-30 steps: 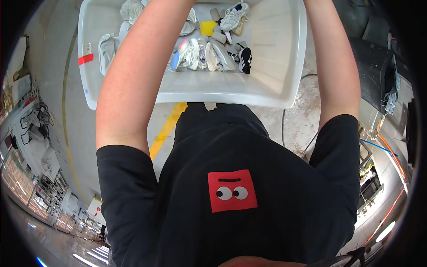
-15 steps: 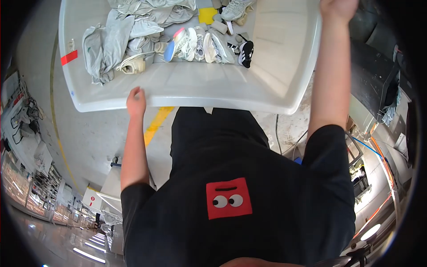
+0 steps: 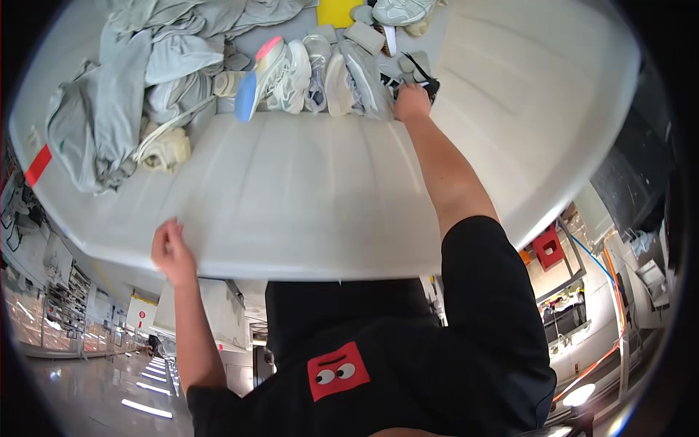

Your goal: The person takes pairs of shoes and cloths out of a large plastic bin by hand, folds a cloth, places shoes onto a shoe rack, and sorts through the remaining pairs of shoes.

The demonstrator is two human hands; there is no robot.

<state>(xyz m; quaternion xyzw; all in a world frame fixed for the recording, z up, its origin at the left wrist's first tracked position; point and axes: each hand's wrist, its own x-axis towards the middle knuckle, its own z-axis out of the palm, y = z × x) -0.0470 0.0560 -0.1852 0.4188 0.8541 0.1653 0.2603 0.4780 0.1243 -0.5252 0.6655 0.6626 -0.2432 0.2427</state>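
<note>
My right hand (image 3: pixel 413 103) reaches down into a large white tub (image 3: pixel 313 197). Its fingers are closed on a black shoe (image 3: pixel 435 89), which the hand partly covers. Just left of it, several pale shoes (image 3: pixel 295 76) stand in a row, one with a blue and pink sole. Over the tub's near rim at the left hovers my left hand (image 3: pixel 173 251), fingers loosely bent and apart, with nothing visible in them. A cream shoe (image 3: pixel 166 149) with a trailing lace lies up the tub from that hand.
Grey cloths (image 3: pixel 120 95) are heaped in the tub's left side. Grey blocks (image 3: pixel 364 38), a yellow piece (image 3: pixel 338 13) and another light shoe (image 3: pixel 403 11) lie farther back. Outside, a red container (image 3: pixel 547 249) stands at the right.
I have leaned in, so the tub looks larger and nearer. My right hand has moved from the tub's right rim down to the black shoe. My left hand stays near the front rim.
</note>
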